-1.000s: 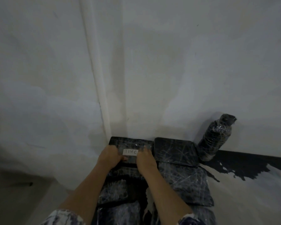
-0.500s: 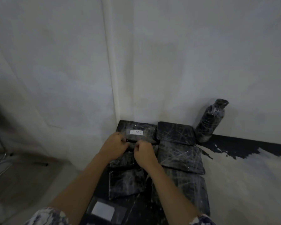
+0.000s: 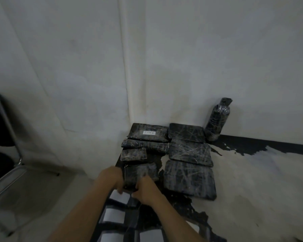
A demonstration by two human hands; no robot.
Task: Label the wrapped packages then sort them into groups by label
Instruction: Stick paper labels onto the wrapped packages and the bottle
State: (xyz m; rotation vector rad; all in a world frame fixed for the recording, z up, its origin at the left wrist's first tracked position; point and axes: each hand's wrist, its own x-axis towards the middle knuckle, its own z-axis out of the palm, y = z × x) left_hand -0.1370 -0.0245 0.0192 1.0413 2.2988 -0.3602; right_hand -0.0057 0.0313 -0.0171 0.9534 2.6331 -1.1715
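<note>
Seven flat packages (image 3: 189, 152) in black wrap sit in two columns at the table's far corner. Four are on the left and three on the right, edges touching or nearly so. Only the far-left package (image 3: 157, 137) has a label (image 3: 149, 132): white, handwritten, reads roughly "TIMC".

The nearest package (image 3: 142, 172) of the left column is at my hands. My left hand (image 3: 110, 179) is against its left side and my right hand (image 3: 146, 189) is at its near edge. The fingers of both are curled and almost meet where that edge meets the label sheet (image 3: 130, 222). It's blurred there, so I can't tell whether I'm pinching wrap, a sticker or nothing.

The sheet is dark with rows of blank white stickers (image 3: 114, 216) and lies between my forearms. A wrapped bottle (image 3: 217, 119) stands upright just right of the far-right package, against the wall (image 3: 217, 58). The table (image 3: 252, 180) is white with ragged black patches. A metal-framed chair (image 3: 7, 133) with a dark seat is off to the left, well apart.
</note>
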